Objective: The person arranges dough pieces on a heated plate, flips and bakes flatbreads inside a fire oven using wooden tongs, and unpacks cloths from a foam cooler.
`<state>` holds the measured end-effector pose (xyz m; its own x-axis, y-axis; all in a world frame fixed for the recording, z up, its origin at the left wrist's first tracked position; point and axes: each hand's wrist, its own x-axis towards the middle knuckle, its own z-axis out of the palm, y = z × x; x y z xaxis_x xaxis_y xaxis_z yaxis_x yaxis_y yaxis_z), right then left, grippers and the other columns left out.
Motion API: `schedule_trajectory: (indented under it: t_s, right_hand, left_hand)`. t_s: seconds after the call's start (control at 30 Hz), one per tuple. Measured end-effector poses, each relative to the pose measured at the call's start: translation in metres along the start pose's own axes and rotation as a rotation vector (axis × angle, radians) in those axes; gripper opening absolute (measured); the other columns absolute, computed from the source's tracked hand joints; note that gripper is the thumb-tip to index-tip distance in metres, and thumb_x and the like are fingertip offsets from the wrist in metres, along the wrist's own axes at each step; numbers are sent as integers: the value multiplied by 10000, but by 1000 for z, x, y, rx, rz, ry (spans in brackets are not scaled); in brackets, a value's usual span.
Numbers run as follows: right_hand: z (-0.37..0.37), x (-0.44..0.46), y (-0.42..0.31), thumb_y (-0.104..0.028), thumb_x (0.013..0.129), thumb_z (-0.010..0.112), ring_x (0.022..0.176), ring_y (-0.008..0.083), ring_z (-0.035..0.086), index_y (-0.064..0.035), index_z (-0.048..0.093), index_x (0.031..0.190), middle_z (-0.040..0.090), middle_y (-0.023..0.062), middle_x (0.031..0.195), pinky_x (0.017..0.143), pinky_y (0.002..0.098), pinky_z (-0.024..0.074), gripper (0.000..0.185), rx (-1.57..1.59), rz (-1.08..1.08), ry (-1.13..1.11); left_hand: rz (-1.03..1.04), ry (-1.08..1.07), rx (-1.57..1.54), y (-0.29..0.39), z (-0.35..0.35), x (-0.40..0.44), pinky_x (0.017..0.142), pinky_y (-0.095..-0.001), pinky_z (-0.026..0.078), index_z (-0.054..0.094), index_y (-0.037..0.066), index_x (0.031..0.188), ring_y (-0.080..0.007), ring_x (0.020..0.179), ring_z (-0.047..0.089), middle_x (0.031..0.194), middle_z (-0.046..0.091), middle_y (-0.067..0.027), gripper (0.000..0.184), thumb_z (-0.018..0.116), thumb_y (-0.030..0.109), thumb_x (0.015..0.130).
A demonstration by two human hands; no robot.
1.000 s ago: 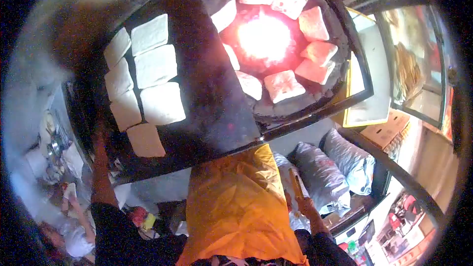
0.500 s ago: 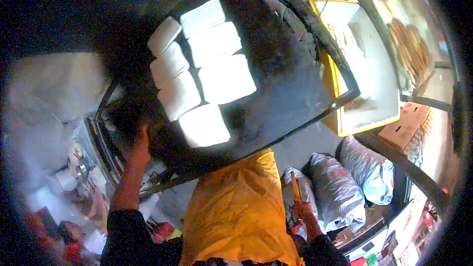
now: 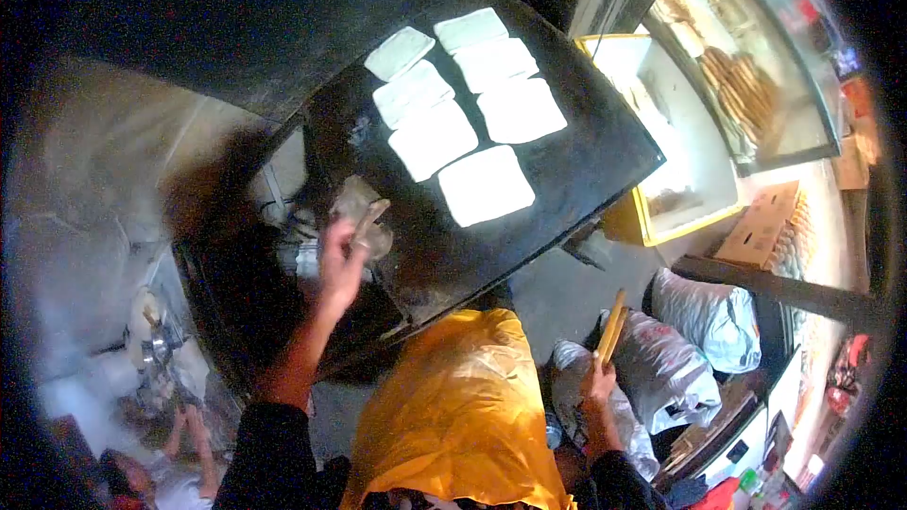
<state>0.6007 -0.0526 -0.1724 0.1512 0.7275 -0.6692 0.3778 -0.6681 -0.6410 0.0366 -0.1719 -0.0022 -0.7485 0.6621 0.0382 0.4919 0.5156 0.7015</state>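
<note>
Several flat white squares of dough (image 3: 487, 185) lie in two rows on a black griddle (image 3: 590, 137). My left hand (image 3: 342, 260) is over the near left corner of the griddle, its fingers closed round a small tool with a brown handle (image 3: 371, 220). The tool's working end is blurred, so its kind cannot be told. My right hand (image 3: 597, 383), low at the right and away from the griddle, grips a pair of wooden sticks (image 3: 613, 326) pointing up. They may be tongs; whether they join is hidden in the hand.
A yellow-rimmed white bin (image 3: 694, 212) stands right of the griddle, beside a glass case with long browned breads (image 3: 742, 94). Filled plastic sacks (image 3: 666, 368) and a cardboard box (image 3: 759, 224) are at the right. Another person's arms (image 3: 194, 439) show at lower left.
My left hand has come out of the shadow, rightwards over the griddle's corner, and now holds the brown-handled tool. The view has shifted. My right hand keeps hold of the wooden sticks.
</note>
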Motion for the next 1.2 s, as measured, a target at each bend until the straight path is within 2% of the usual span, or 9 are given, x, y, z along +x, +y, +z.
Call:
schedule_trajectory:
  t_s: [0.07,0.23,0.4,0.57,0.67,0.8,0.9,1.17,1.2]
  right_hand:
    - [27,-54,-67,-248,897,649,646,68,463,-21,545,1070,525,-18,820,496,233,346,304,64,-121,-23]
    - [100,-164,-97,-187,859,686,949,194,596,23,412,1335,607,98,1116,849,321,488,588,-42,-568,-408]
    - [184,-354,-142,-89,847,660,1022,204,584,31,354,1371,572,127,1185,909,318,468,618,-233,-587,-1170]
    - [222,-390,-104,-193,827,707,1027,253,602,-16,307,1418,596,167,1168,848,378,502,736,-485,-702,-1307]
    - [206,-328,-77,-233,817,719,944,259,619,-31,355,1396,599,182,1143,766,378,519,713,-880,-999,-1175]
    - [159,-224,-36,-226,782,748,777,252,639,-17,488,1282,636,175,962,670,356,525,602,-1164,-1188,-1025]
    - [123,-185,-12,-274,790,728,757,236,644,-26,547,1223,654,164,875,667,344,523,531,-1182,-772,-847]
    - [85,-208,-3,-319,808,694,756,214,644,-33,576,1197,665,133,833,670,336,521,497,-1151,-535,-889]
    - [85,-224,-10,-324,810,690,755,211,644,-34,579,1194,667,129,828,670,334,521,493,-1126,-465,-876]
  left_hand:
    - [-357,-314,-500,38,2,-35,808,-290,490,542,105,1190,-135,901,550,1117,567,-56,334,631,107,868]
    - [-266,-737,-672,38,-2,-160,967,-386,446,361,-4,1378,-241,1108,534,1236,541,-155,701,697,293,840]
    - [-396,-573,-1225,16,-53,-254,992,-407,414,409,39,1315,-267,1169,479,1252,520,-134,705,751,361,789]
    - [-840,15,-1461,-75,-94,-315,825,-356,498,479,22,1202,-210,986,568,1135,554,-117,533,717,307,820]
    - [-413,312,-1152,-167,-146,-382,812,-315,507,220,89,1409,-196,945,573,1116,530,-94,831,758,131,777]
    - [-551,592,-49,-217,-220,-450,1042,-445,347,245,-23,1407,-344,1218,428,1330,411,-236,953,807,211,674]
    - [-792,589,111,-241,-255,-488,1062,-450,324,263,-34,1401,-387,1259,389,1341,395,-255,964,803,302,677]
    - [-758,803,-154,-341,-217,-520,945,-456,409,372,-51,1316,-373,1084,508,1173,516,-241,766,765,286,750]
    - [-696,727,-52,-274,-246,-493,940,-429,420,363,-56,1323,-365,1083,509,1192,514,-231,749,755,261,771]
